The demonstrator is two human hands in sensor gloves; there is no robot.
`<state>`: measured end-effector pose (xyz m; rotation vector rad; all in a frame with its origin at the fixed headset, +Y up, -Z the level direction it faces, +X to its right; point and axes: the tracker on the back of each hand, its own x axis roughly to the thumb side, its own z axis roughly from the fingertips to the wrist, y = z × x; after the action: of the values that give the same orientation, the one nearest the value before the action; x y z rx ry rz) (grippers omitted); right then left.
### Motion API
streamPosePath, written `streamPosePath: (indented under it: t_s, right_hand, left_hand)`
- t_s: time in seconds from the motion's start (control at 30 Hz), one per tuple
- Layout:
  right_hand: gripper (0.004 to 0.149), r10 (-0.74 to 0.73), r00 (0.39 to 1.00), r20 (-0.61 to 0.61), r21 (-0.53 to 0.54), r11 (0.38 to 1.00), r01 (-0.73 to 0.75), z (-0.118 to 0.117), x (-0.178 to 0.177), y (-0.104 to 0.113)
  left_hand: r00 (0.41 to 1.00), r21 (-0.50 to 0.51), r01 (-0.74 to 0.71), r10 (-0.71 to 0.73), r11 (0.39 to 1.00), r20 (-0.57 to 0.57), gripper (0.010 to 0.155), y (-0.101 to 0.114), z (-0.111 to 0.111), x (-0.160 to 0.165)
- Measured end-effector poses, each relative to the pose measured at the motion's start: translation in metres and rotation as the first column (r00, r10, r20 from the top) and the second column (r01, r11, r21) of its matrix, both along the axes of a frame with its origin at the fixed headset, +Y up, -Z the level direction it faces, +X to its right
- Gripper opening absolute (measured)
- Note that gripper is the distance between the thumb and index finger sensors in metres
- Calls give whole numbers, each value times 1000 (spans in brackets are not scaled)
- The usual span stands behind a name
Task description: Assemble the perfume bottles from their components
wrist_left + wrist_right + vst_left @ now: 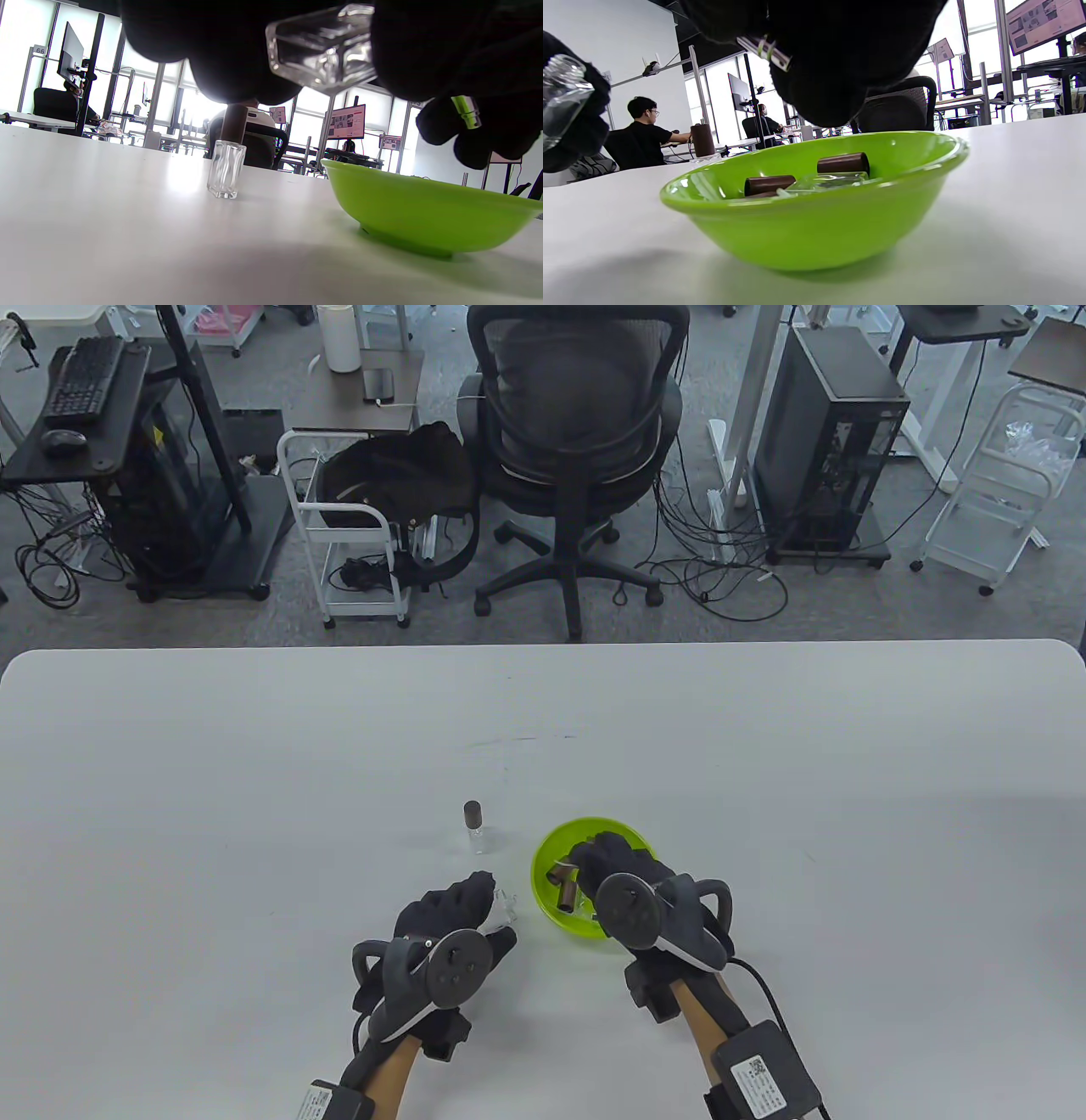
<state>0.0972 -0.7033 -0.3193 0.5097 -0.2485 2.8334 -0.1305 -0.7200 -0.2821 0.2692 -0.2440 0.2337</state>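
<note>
— What's past the white counter (254, 780)?

— Grey carpet (645, 619). At twelve o'clock a black mesh office chair (577, 432); at eleven a white wire cart (348, 534) with a black bag (407, 479) on it.

— And at ten?

— A dark stand with a keyboard (85, 377) and mouse (64, 441), cables trailing beneath. At one o'clock there's a black computer tower (827, 441), at two a white step rack (993, 500).

— Light?

— Bright windows (305, 123) behind, monitors (345, 123) glowing, a person (642, 135) seated at a far desk.

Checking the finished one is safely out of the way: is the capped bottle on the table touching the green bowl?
Apart. The left wrist view shows bare table between the capped bottle and the green bowl.
</note>
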Motion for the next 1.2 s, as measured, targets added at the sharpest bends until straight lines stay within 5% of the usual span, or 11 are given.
streamPosePath:
  t_s: [0.4, 1.2]
  right_hand:
    - [40, 17, 996, -91, 34, 999, -14, 24, -8, 1]
    - [41, 66, 994, -82, 107, 993, -57, 30, -13, 5]
  left_hand:
    - [1000, 18, -17, 17, 1000, 16, 72, -2, 2, 1]
    - [1000, 21, 12, -13, 1000, 16, 72, -4, 3, 4]
